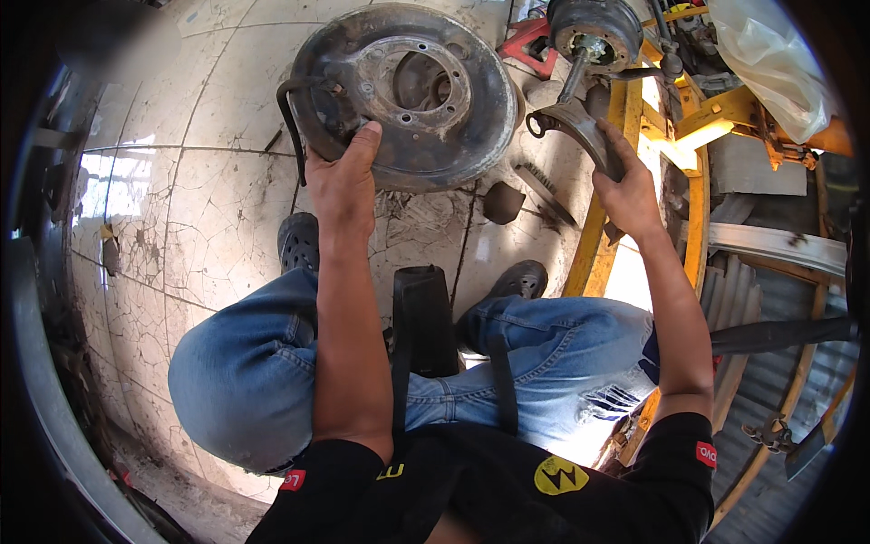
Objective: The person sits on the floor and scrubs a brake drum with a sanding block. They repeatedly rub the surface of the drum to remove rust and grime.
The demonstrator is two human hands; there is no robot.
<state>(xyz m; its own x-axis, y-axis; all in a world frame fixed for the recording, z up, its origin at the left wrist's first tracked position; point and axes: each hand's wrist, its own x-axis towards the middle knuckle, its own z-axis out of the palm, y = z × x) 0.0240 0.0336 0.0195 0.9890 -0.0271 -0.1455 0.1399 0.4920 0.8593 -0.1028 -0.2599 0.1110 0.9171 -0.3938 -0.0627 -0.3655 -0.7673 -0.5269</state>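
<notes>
My left hand grips the near left rim of a large round brake backing plate, its thumb lying on the plate's face. The plate is dark and worn, with a wide centre hole ringed by bolt holes. A black bent hose or cable loops out at the plate's left side. To the right, my right hand is closed around a curved metal brake shoe. The shoe's far end, which has a ring-shaped eye, points toward the plate without touching it. My right fingers partly hide the shoe's near end.
A wire brush and a dark scrap-like piece lie on the cracked tile floor. A hub with a shaft and a red stand are at the far right. Alongside runs a yellow metal frame, with clear plastic sheeting beyond.
</notes>
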